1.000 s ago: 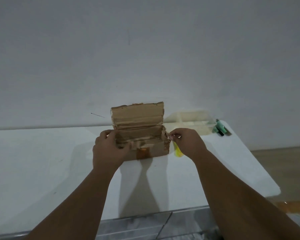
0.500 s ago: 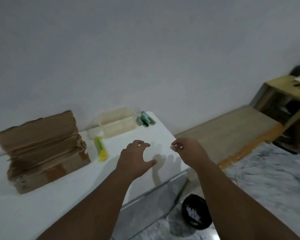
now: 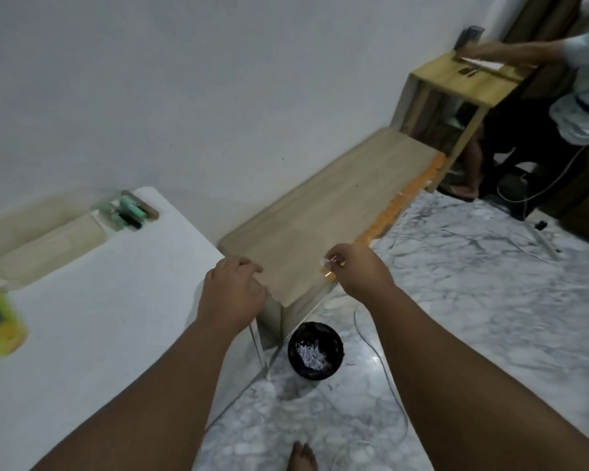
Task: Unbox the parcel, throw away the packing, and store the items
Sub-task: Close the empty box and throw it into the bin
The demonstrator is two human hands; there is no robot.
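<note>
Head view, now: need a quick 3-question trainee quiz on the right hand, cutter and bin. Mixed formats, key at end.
1. True or false: the right hand pinches a small packing scrap.
2. Fill in: the yellow cutter lies on the white ___.
3. The black bin holds: A white shreds; B bottles; C nothing.
Key: 1 true; 2 table; 3 A.
</note>
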